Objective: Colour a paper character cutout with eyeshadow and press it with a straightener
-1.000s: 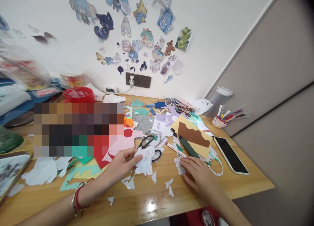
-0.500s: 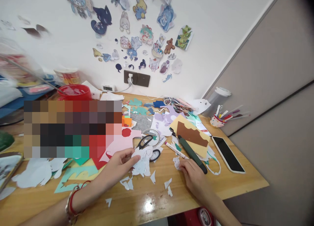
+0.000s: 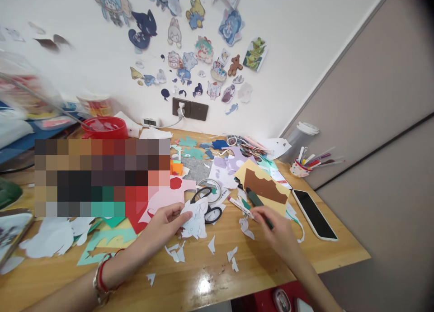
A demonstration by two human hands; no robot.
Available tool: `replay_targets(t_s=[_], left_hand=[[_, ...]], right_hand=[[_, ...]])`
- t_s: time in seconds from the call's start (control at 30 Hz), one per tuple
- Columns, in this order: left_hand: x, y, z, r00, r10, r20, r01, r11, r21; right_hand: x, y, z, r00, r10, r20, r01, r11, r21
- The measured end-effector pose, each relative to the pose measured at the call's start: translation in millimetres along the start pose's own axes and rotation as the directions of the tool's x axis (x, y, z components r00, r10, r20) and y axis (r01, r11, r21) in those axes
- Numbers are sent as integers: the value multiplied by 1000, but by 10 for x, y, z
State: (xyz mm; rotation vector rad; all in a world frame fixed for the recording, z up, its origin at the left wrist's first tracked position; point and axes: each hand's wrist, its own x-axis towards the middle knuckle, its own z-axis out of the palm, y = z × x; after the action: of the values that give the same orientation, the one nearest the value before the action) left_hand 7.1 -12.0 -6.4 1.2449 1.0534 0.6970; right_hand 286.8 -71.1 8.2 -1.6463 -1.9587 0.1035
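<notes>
My left hand (image 3: pixel 162 228) pinches a white paper cutout (image 3: pixel 195 219) with faint drawn lines, holding it just above the wooden desk (image 3: pixel 203 280). My right hand (image 3: pixel 276 233) has its fingers closed around the lower end of a dark green pen-like tool (image 3: pixel 256 199), which lies across the brown-and-yellow paper (image 3: pixel 264 185). A white marker with a pink cap (image 3: pixel 239 206) sits just left of that hand. Black-handled scissors (image 3: pixel 206 203) lie behind the cutout.
White paper scraps (image 3: pixel 233 257) litter the desk front. A phone (image 3: pixel 313 208) lies at the right edge, and a cup of pens (image 3: pixel 301 166) stands behind it. Coloured paper pieces, a tape roll (image 3: pixel 212 187) and a red bowl (image 3: pixel 105 127) fill the back; stickers cover the wall.
My right hand moved from lying on the scraps up to the green tool and closed on it. My left hand kept holding the white cutout in much the same place.
</notes>
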Motion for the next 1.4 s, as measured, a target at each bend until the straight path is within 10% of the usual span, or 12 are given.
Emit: replay_targets(t_s=[0.4,0.67,0.8,1.03,1.4], left_hand=[[-11,-66,19,999,-14,31,14,1000,3],[-7,-58,42,998,-36,43,37,999,-31],[-18,-17,58,994,-73,78,80,993,-88],[-28,28,34,996,-46,76,64,966,-252],[-15,-23,-33,996,-91,23,94,957,-273]], right_hand=[[-330,108,292,998,-67,19,68,997,-40],[278,-19,-394,869,12,-495,-67,993,-95],[465,-482,-96,920,-207,-334,186,978,-93],[334,-855,692,821,-564,-89,555,825,-109],[353,-748,386,894,-429,132,406,898,171]])
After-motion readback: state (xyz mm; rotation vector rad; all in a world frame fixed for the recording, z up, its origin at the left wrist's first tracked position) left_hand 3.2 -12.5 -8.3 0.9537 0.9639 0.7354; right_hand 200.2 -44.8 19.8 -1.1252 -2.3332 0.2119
